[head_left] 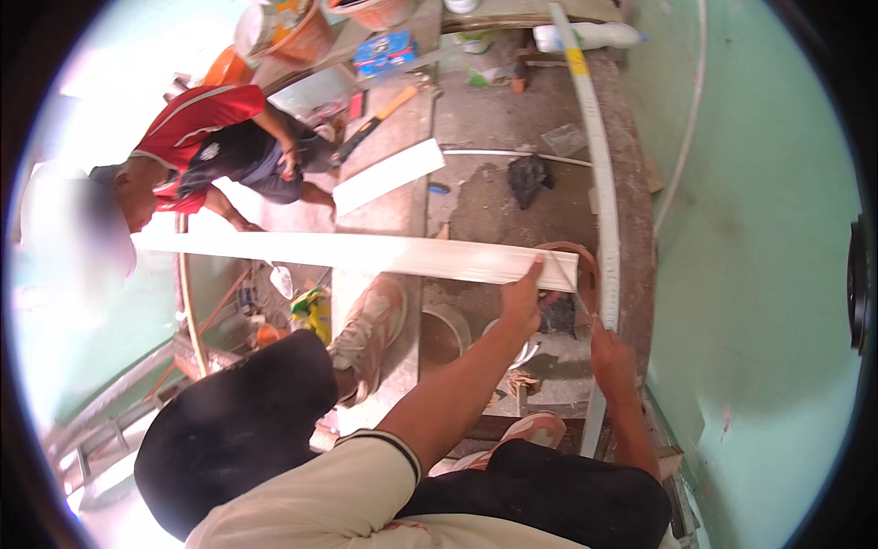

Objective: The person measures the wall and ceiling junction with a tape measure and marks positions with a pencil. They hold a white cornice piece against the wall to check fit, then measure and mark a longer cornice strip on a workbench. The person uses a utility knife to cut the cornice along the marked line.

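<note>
A long white ridged strip (393,254) stretches across the view from the left, its right end above an orange-brown bucket (585,261). Near that end my left hand (521,300) grips the strip, thumb on top. My right hand (611,361) is closed just right of the strip's end, around a slim tool whose thin part points up toward the strip; its kind is too small to make out. A co-worker in a red shirt (197,123) crouches at the left, one hand (245,226) close to the strip's far part.
A long pale straightedge (604,201) runs along the right side of the planks. Beyond the strip lie a white board piece (389,177), a yellow-and-black-handled tool (375,123), a black plastic bag (528,180) and a white bottle (590,37). Green walls (759,229) stand at the right.
</note>
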Demonstrator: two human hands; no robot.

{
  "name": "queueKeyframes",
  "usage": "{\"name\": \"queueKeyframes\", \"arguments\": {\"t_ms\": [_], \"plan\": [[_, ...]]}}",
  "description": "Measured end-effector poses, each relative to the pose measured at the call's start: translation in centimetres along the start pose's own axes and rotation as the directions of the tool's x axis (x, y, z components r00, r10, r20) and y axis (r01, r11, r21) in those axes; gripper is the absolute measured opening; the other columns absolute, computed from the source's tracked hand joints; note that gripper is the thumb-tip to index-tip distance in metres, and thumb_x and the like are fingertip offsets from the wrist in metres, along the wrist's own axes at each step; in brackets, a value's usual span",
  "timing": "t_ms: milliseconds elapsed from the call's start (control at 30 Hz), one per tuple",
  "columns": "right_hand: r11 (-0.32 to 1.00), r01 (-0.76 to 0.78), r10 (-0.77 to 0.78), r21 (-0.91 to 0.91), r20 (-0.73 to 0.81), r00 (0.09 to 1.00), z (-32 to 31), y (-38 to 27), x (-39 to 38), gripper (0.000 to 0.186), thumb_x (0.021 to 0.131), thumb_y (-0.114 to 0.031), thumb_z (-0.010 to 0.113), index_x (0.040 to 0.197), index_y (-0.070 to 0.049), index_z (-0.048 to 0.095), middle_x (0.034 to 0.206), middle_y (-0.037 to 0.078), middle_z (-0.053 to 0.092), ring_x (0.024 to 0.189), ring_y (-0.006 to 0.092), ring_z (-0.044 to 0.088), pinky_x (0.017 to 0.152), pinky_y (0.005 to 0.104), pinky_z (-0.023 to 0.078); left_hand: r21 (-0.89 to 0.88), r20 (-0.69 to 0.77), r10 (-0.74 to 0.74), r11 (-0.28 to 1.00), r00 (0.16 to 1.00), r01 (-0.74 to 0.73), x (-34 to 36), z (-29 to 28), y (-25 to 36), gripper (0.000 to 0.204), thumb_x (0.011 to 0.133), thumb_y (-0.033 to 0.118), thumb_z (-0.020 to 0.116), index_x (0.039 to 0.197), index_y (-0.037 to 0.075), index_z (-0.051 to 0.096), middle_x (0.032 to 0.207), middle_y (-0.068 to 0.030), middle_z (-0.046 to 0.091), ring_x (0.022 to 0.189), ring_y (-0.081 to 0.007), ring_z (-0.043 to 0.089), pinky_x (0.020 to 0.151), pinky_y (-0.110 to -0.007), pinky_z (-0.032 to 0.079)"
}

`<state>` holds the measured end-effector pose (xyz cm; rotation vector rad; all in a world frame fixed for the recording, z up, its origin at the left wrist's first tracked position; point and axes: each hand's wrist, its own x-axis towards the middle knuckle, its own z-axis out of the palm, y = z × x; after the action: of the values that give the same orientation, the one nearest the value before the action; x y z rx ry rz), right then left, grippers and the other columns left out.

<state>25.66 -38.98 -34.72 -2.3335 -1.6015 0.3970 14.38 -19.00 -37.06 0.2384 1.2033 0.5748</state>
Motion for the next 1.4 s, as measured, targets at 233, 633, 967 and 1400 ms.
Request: {"name": "queueKeyframes", "arguments": {"t_ms": [233,633,967,1400], "plan": [[0.999,0.044,-0.043,0.03,-0.042,0.998,-0.1,0.0,1.8,0.042,0.095,-0.002,0.064,0.137,-0.002,0.064,0.087,0.019,0.07,0.071,0.0388,0.072,0.059,0.0479,0.056,0.007,-0.018,0.008,1.0,1.0,-0.007,-0.6,0.8,-0.1,0.042,0.098,0.03,0.08,0.132,0.014,0.061,0.125,-0.005,0.066,0.116,-0.0247,0.065,0.087,-0.049,0.061],[0.999,0.026,-0.028,0.044,0.059,0.998,-1.0,0.5,-0.5,0.044,0.095,-0.003,0.06,0.139,-0.003,0.06,0.092,0.018,0.069,0.075,0.0392,0.072,0.063,0.0483,0.058,0.015,-0.006,0.035,0.999,0.999,-0.035,0.2,0.0,0.4,0.044,0.097,0.03,0.082,0.13,0.01,0.062,0.123,-0.0082,0.065,0.107,-0.0259,0.068,0.077,-0.042,0.063],[0.998,0.054,-0.053,0.025,-0.015,0.998,-0.4,0.2,0.8,0.046,0.095,-0.005,0.062,0.141,-0.004,0.059,0.092,0.016,0.068,0.074,0.0395,0.072,0.062,0.0484,0.058,0.017,0.017,0.015,1.0,1.0,-0.015,0.1,-0.2,0.7,0.043,0.097,0.031,0.082,0.129,0.01,0.061,0.123,-0.008,0.064,0.109,-0.0245,0.065,0.08,-0.043,0.062],[0.995,0.063,-0.062,0.077,-0.015,0.998,-0.8,0.8,0.6,0.047,0.096,-0.005,0.059,0.143,-0.004,0.058,0.093,0.017,0.068,0.069,0.0397,0.07,0.061,0.0508,0.057,0.026,0.036,0.092,0.995,0.995,-0.093,-0.1,-0.2,0.3,0.041,0.099,0.031,0.079,0.129,0.009,0.061,0.122,-0.0076,0.066,0.107,-0.0246,0.067,0.079,-0.041,0.061]]}}
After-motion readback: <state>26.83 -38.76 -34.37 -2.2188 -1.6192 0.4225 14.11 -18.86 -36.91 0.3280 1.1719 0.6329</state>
